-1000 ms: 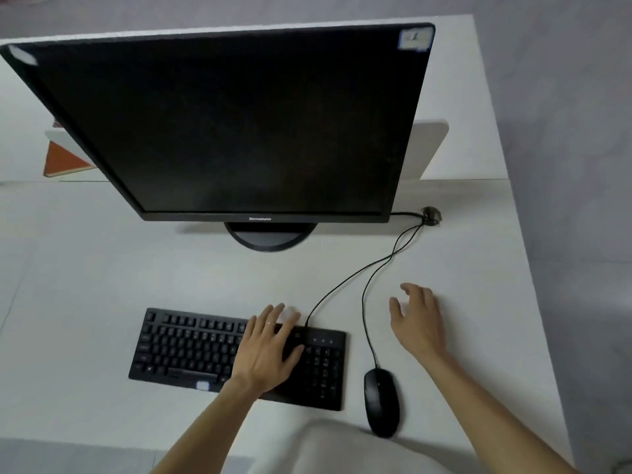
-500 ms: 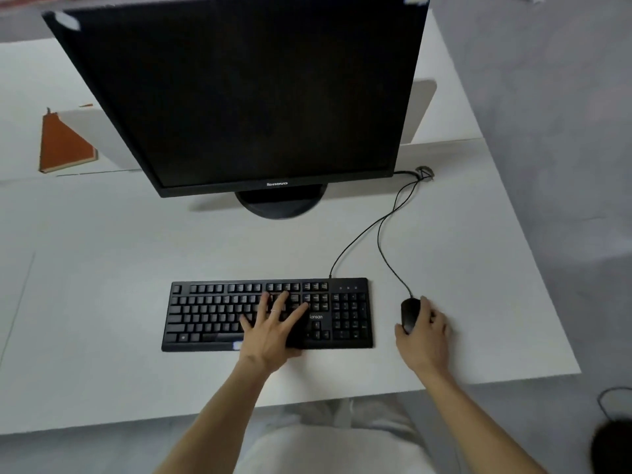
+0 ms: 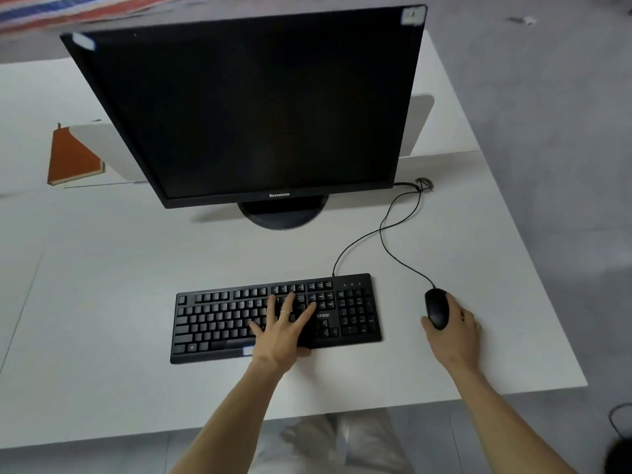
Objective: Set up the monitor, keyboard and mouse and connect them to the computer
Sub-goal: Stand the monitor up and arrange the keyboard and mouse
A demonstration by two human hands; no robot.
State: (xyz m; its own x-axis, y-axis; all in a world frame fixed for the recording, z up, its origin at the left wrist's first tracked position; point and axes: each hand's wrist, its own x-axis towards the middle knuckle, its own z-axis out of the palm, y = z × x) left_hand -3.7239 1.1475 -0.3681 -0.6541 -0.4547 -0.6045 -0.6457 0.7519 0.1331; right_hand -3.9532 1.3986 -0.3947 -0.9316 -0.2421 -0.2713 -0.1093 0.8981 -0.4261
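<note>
A black monitor [image 3: 260, 107] with a dark screen stands on its round base [image 3: 284, 215] at the back of the white desk [image 3: 102, 285]. In front of it lies a black keyboard [image 3: 219, 323]. My left hand [image 3: 284, 326] rests flat on its keys, fingers spread. To the right sits a black mouse [image 3: 436, 307], and my right hand [image 3: 456, 331] cups it from the right and behind. Two thin black cables [image 3: 386, 234] run from the keyboard and mouse to a grommet hole [image 3: 424, 184] in the desk. No computer is in view.
An orange notebook [image 3: 70, 157] lies on the far desk at the left, behind a white divider panel [image 3: 99, 148]. The desk's right edge falls to a grey floor [image 3: 564, 165]. A dark cable and object [image 3: 620, 436] sit at the bottom right. My knees are under the front edge.
The keyboard has been straightened and sits farther from the front edge. My right hand went from flat on the desk to holding the mouse, which moved up beside the keyboard.
</note>
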